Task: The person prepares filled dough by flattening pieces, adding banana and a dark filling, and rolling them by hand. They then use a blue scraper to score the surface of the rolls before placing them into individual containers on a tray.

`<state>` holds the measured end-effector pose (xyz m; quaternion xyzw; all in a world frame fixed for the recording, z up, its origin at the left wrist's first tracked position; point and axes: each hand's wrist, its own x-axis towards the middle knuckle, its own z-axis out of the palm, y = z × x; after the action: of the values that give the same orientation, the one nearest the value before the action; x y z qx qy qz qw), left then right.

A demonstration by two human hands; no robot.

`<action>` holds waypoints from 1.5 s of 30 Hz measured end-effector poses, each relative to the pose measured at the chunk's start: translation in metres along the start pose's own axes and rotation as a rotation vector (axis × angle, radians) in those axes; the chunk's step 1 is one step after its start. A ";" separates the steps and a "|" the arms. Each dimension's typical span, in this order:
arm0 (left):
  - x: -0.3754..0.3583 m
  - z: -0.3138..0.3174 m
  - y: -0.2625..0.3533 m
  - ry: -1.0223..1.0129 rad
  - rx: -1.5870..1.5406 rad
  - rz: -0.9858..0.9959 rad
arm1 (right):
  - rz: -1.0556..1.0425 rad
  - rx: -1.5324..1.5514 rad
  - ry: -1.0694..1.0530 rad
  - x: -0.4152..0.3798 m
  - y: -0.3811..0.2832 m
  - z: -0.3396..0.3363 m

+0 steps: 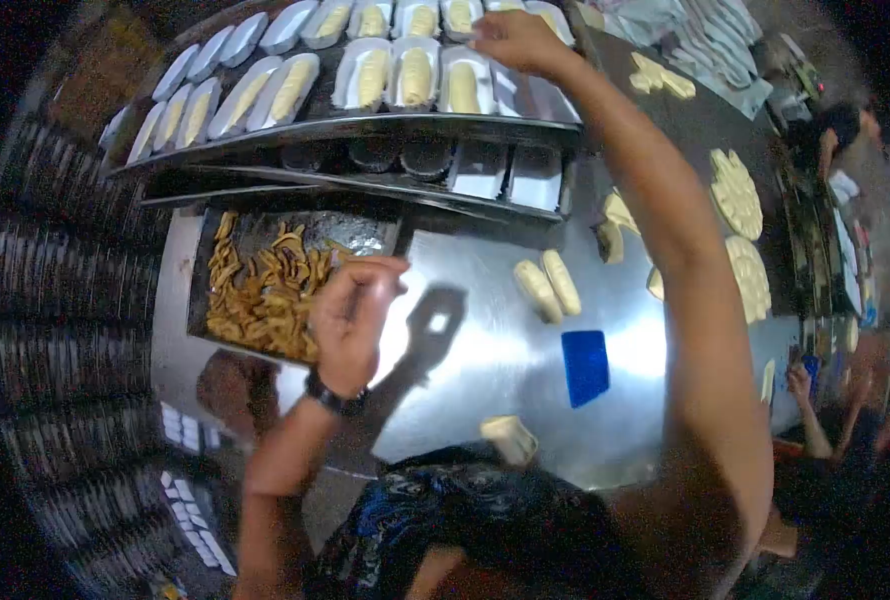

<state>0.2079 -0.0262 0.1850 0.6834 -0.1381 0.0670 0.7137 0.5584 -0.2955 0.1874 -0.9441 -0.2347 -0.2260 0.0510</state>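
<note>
My right hand (520, 42) reaches over the far row of white paper loaf moulds (465, 62), its fingers bent together beside a mould; whether they grip anything is hidden. Many moulds hold a pale dough roll (417, 78). My left hand (350, 318), with a dark band at the wrist, hovers above the right part of a tray (203, 300) of brown cooked-looking strips (265, 290). Its fingers curl in, and nothing shows in them. Two dough rolls (549, 285) lie side by side on the metal table (465, 385), near a blue dough scraper (587, 368).
A dough piece (510, 440) lies at the near table edge. Scored dough slabs (736, 195) and a smaller dough piece (663, 76) lie on the right. Under the mould tray, another tray (295, 187) holds more moulds. Dark racks (55, 330) line the left. Other people work at right.
</note>
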 end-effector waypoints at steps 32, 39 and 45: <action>-0.037 0.145 -0.067 -0.085 -0.026 -0.425 | 0.334 1.195 -0.027 -0.204 -0.061 -0.213; -0.052 0.047 -0.016 -0.203 0.066 -0.288 | 0.241 1.177 0.087 -0.083 -0.042 -0.185; -0.059 0.013 0.004 -0.150 0.110 -0.262 | 0.208 0.645 -0.137 -0.068 -0.007 -0.104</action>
<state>0.1491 -0.0332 0.1718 0.7367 -0.0967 -0.0706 0.6655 0.4598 -0.3384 0.2497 -0.9112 -0.1993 -0.0699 0.3536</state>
